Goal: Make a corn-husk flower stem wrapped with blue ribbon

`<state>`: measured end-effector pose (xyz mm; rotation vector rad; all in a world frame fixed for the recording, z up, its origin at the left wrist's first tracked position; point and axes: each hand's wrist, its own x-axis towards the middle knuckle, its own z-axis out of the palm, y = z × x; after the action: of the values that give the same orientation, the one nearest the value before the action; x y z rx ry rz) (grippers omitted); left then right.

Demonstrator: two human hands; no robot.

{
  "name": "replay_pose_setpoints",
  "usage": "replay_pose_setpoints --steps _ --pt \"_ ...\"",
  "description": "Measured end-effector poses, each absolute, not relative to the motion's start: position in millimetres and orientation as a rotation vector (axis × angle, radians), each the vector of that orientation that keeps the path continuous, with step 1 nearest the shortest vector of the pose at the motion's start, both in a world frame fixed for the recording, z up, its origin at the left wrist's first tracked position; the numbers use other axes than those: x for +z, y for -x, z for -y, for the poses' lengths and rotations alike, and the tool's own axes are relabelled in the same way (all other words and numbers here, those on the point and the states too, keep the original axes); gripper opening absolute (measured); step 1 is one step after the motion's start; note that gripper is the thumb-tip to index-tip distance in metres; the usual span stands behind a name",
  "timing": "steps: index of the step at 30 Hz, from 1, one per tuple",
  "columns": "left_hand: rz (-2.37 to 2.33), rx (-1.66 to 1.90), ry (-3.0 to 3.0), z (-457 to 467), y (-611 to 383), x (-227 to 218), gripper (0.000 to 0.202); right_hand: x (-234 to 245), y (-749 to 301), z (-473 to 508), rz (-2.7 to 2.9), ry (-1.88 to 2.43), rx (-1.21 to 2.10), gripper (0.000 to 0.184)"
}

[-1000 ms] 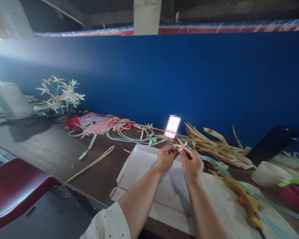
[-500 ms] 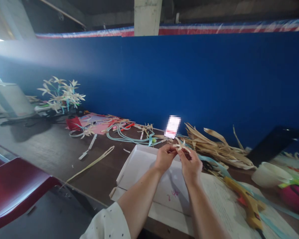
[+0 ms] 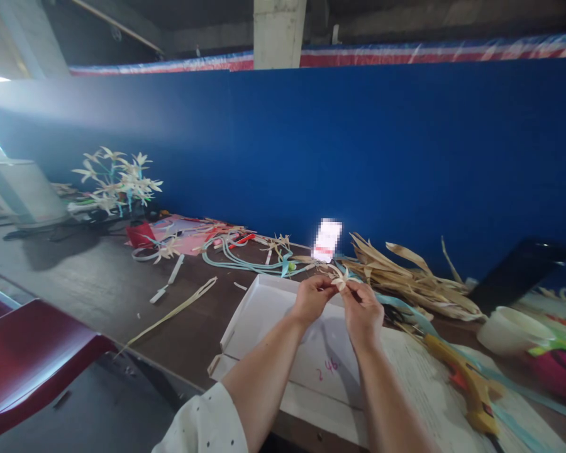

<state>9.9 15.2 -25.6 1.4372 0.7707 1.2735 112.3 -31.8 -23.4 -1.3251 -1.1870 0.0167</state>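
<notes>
Slightly turned since earlier, a cream-petalled flower [image 3: 341,279] is pinched by left hand [image 3: 312,298] and right hand [image 3: 365,313], below frame centre.

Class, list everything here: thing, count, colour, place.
flower: one, cream, at fingertips
box: one, white, beneath hands
bouquet: one, cream, left
container: one, white, far left
scraps: many, mixed, left
cords: uncounted, blue, centre
screen: one, white, beyond hands
husks: several, tan, right
glue gun: one, yellow, right
paper: uncounted, white, right
cup: one, white, far right
chair: at least one, red, left
table: one, brown, beneath
partition: one, blue, behind
left hand: one, bare, at flower
right hand: one, bare, at flower
</notes>
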Motion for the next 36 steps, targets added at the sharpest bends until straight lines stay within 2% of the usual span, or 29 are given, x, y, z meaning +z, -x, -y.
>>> replay_pose_setpoints --steps 7,15,19,27,36 --pt "-0.809 1.275 -1.408 -15.7 -8.8 -25.4 0.022 -26.8 -110.7 29.2 1.087 1.359 0.159 0.036" --pt "-0.784 1.342 -1.493 -18.4 -8.0 -28.8 0.016 -24.0 -108.1 31.5 1.075 1.346 0.142 0.034" --pt "-0.812 1.414 -1.505 -22.5 -8.3 -32.6 0.013 -23.1 -105.9 30.4 0.966 1.266 0.368 0.036" --pt "-0.751 1.522 -1.586 -20.9 -5.4 -33.0 0.009 -15.6 -100.3 36.8 0.922 0.926 1.015 0.025" --pt "-0.759 1.509 -1.606 -22.4 -6.0 -39.9 0.011 -11.8 -95.9 39.6 0.943 0.838 1.143 0.017"
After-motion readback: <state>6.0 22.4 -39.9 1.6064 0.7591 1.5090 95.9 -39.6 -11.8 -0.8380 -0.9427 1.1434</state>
